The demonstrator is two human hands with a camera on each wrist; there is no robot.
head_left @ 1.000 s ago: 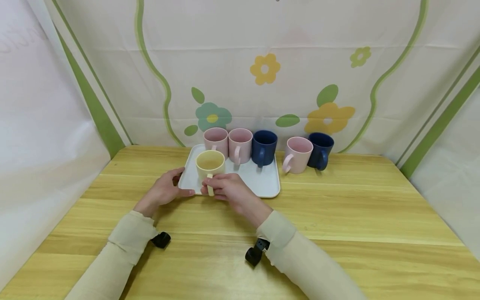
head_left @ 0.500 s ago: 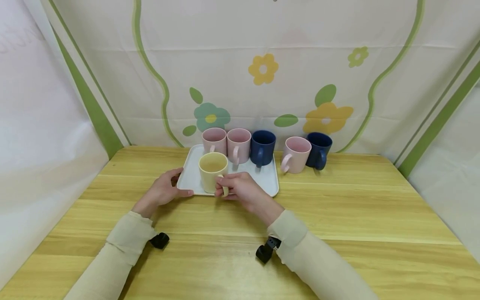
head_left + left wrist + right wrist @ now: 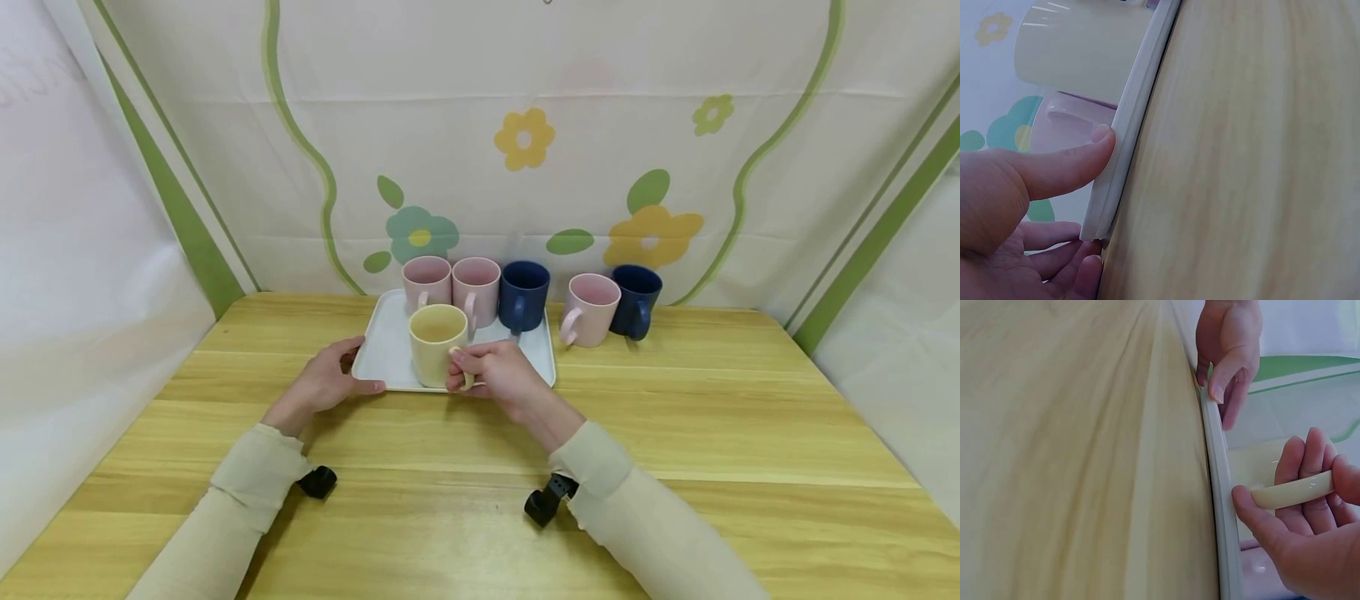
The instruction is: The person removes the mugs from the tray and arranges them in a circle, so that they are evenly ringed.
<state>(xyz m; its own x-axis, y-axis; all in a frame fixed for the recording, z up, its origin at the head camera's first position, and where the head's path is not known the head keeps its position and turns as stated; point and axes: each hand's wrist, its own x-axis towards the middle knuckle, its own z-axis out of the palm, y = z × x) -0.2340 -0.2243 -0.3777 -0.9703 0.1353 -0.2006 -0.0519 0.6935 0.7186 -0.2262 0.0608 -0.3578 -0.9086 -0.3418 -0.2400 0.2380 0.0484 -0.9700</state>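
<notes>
My right hand (image 3: 506,375) pinches the handle of a pale yellow mug (image 3: 435,354), which stands upright at the front of a white tray (image 3: 386,358). In the right wrist view the fingers and thumb close round the mug handle (image 3: 1294,490). My left hand (image 3: 326,379) holds the tray's front left corner; the left wrist view has its thumb against the front rim (image 3: 1129,119) and its fingers round the side. Behind the yellow mug, two pink mugs (image 3: 428,279) and a navy mug (image 3: 525,300) form a row along the tray's back.
To the right of the tray, a pink mug (image 3: 592,312) and a navy mug (image 3: 637,287) stand close together on the wooden table (image 3: 675,417). A white curtain with printed flowers (image 3: 450,125) hangs right behind the table's back edge.
My right hand has shifted the yellow mug to the right and slightly toward me along the tray's front. The left hand keeps its place at the tray corner.
</notes>
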